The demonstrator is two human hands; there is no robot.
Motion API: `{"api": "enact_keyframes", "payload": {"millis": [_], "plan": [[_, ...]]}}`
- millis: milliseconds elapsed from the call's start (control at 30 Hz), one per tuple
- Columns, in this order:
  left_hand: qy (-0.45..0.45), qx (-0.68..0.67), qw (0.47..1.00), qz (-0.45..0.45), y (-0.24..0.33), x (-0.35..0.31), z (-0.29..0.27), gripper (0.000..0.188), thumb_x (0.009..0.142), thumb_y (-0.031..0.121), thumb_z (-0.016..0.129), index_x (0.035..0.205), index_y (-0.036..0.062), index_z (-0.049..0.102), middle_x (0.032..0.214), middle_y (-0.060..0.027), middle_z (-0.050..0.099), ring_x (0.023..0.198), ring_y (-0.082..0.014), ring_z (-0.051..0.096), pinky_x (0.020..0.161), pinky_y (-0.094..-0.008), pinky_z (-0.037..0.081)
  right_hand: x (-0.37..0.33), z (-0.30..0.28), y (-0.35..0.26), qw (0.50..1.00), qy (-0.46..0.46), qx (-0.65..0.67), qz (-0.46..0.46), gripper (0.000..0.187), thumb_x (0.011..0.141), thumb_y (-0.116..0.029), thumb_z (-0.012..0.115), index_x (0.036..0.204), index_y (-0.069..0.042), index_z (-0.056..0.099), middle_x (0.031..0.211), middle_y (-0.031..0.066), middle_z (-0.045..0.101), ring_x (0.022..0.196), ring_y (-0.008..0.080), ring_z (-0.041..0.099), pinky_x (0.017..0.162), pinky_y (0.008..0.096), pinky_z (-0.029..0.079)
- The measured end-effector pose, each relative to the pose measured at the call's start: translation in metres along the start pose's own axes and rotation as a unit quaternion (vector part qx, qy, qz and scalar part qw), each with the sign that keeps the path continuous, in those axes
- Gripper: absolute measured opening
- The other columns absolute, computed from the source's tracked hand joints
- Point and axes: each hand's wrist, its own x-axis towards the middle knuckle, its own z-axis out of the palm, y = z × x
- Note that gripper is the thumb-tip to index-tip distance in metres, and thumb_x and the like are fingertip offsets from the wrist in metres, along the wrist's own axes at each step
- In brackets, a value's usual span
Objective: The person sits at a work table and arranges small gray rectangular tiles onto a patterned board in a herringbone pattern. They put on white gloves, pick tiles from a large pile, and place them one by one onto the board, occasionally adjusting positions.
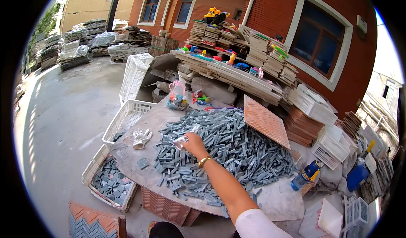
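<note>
The table (122, 158) spreads across the middle of the view; over it lies a wide pile (237, 153) of loose grey strips, crossed every way, thinning toward the near edge; beside the left edge, lower down, stands a white crate (100, 198) of grey chips; an orange ridged panel (267, 121) tilts at the far right of the table, next to the pile; a blue bottle (303, 178) stands by the right edge; the right hand (194, 145) reaches in over the near edge to the pile's left part, fingers curled, apparently pinching a bunched white glove (181, 143), though the back of the hand hides much of the grip; the left hand is out of view, so I cannot tell its state; a second glove (141, 139) lies near the left edge, with a small grey tile (143, 163) nearer the person; a gold bracelet (204, 162) rings the right wrist.

The step in hand looks like handling the bunched glove; the next move, I judge, calls for a sure hold on the cloth, kept free of the strips' ends.
</note>
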Motion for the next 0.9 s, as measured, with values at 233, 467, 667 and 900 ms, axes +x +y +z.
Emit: {"api": "enact_keyframes", "payload": {"millis": [233,467,667,900], "plan": [[-0.019,-0.086,0.996,-0.021,0.027,-0.019,-0.033,0.033,0.076,0.021,0.062,0.108,0.0156,0.068,0.113,-0.0125,0.064,0.102,-0.0348,0.060,0.078,-0.0482,0.049,0.004,-0.090,0.098,0.661,0.293,0.656,0.215,0.051,0.083,-0.046,0.068,0.106,-0.002,0.052,0.096,0.0086,0.060,0.083,0.0175,0.063,0.069,0.0272,0.053],[-0.074,-0.066,0.993,-0.058,0.022,-0.009,-0.029,0.034,0.076,0.025,0.063,0.107,0.0110,0.068,0.106,-0.0160,0.066,0.095,-0.0320,0.064,0.083,-0.0414,0.049,-0.043,-0.183,0.212,0.516,0.448,0.707,0.181,0.055,0.086,-0.034,0.066,0.122,0.002,0.046,0.120,0.0134,0.052,0.110,0.0245,0.053,0.092,0.0366,0.049],[0.011,-0.044,0.999,0.009,-0.004,0.009,-0.020,0.030,0.086,0.028,0.055,0.100,0.0054,0.068,0.099,-0.0190,0.067,0.087,-0.0321,0.064,0.077,-0.0422,0.049,-0.075,-0.231,0.197,0.577,0.425,0.657,0.234,0.025,0.085,-0.006,0.060,0.108,0.002,0.054,0.102,0.0140,0.061,0.094,0.0256,0.060,0.084,0.0360,0.051],[0.147,-0.525,0.838,-0.003,0.083,-0.044,-0.122,0.055,0.094,0.034,0.054,0.136,0.0009,0.042,0.130,-0.0146,0.053,0.120,-0.0235,0.051,0.098,-0.0378,0.042,-0.263,-0.225,0.089,0.642,0.306,0.685,0.159,0.032,0.085,-0.012,0.063,0.114,-0.001,0.054,0.106,0.0079,0.061,0.098,0.0197,0.059,0.088,0.0339,0.049]]}}
